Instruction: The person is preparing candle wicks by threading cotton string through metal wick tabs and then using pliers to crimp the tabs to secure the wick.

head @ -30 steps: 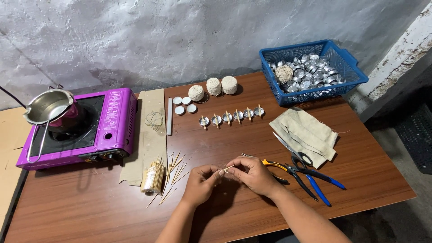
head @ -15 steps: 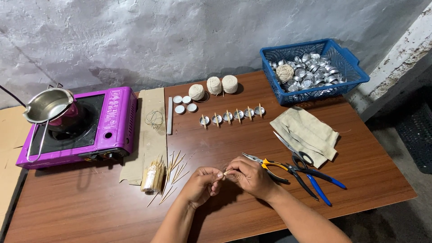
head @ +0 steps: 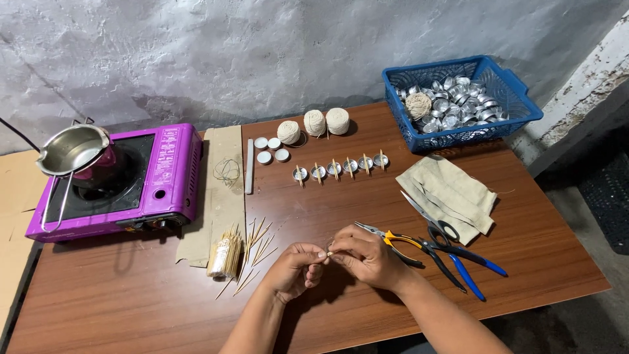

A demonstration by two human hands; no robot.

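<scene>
A small pale piece [head: 329, 253] is pinched between the fingertips of the left hand [head: 298, 267] and right hand [head: 368, 259], just above the table [head: 537, 249]. Six small metal cups [head: 339, 169] with sticks across them are already lined up. Many more empty cups are left in the blue basket [head: 517, 88], and loose sticks [head: 257, 246] lie near the left hand.

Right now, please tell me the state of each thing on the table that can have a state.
left hand: pinching a small piece
right hand: pinching the same small piece
stove: no flame visible, pot on top
pot: upright
scissors: shut, lying flat
pliers: lying flat
basket: filled with metal cups
cloth: folded
</scene>
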